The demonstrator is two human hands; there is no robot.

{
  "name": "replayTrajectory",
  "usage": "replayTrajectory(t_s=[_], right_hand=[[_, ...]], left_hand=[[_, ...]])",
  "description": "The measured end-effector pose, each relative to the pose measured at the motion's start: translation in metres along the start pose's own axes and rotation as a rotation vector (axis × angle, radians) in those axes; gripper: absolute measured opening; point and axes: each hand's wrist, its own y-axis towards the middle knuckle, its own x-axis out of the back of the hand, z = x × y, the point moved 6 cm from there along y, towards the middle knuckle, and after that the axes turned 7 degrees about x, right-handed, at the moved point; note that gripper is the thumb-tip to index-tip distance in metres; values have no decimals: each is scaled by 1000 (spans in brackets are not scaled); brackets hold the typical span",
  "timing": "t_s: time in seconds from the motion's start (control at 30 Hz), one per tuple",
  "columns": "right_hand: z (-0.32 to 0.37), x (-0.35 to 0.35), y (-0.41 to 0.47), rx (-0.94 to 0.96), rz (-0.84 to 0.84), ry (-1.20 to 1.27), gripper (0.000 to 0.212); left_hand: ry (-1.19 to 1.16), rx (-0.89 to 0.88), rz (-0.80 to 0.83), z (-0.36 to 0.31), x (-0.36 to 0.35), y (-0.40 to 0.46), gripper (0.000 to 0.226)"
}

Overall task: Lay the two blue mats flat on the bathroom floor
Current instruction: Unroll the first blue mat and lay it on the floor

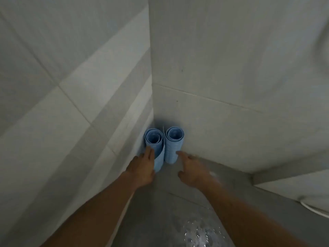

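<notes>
Two blue mats, both rolled into tubes, standing upright on end in the floor's far corner where two tiled walls meet. Left mat (154,148) against the left wall (71,97), roll loosely wound, outer flap hanging loose down its front toward the floor. Right mat (172,145) against the back wall (231,86), wound tighter, open top end showing. Mats just beside each other, a thin gap between, touching or not hard to tell. Thin white line (163,130) showing behind the gap, blurred, unclear what. Left hand (142,166) reaching in from below, fingers (149,154) straight and together, laid flat against the left side of the left mat, not curled round it. Right hand (191,168) reaching in too, spread wide, index fingertip at the lower right side of the right mat, touching or just short, cannot tell; thumb out to the left, holding nothing. Both forearms bare, running from the bottom edge up to the corner. Floor (169,202) grey, wet patch (199,232) glinting near the bottom edge between the forearms. Low tiled ledge (284,180) along the floor's right side, curved white rim (313,208) at the right edge, mostly out of view. Whole frame slightly motion-blurred.
</notes>
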Motion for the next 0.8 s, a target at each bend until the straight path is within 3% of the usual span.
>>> replayTrajectory(t_s=[0.2, 0.27, 0.33, 0.43, 0.5, 0.67, 0.73, 0.8], right_hand=[[-3, -38, 110, 42, -31, -62, 89], [-6, -49, 133, 48, -29, -106, 93], [-9, -56, 148, 66, -54, -114, 90], [-6, -63, 153, 116, -138, 13, 64], [-6, -68, 146, 99, -176, 121, 43], [-10, -84, 116, -22, -288, 386, 15], [-18, -92, 107, -102, -294, 467, 23], [-34, -103, 96, -232, -263, 645, 44]], left_hand=[[-16, 50, -11, 11, -36, 89, 105], [-6, 88, -4, 19, -46, 104, 95], [-36, 118, -82, 28, -49, 113, 67], [-161, 143, -195, 38, -49, 105, 28], [-209, 158, -190, 43, -57, 93, 23], [-372, 139, -89, 45, -92, 57, 24], [-396, 122, -92, 37, -99, 43, 26], [-377, 114, -47, 26, -106, 34, 27]])
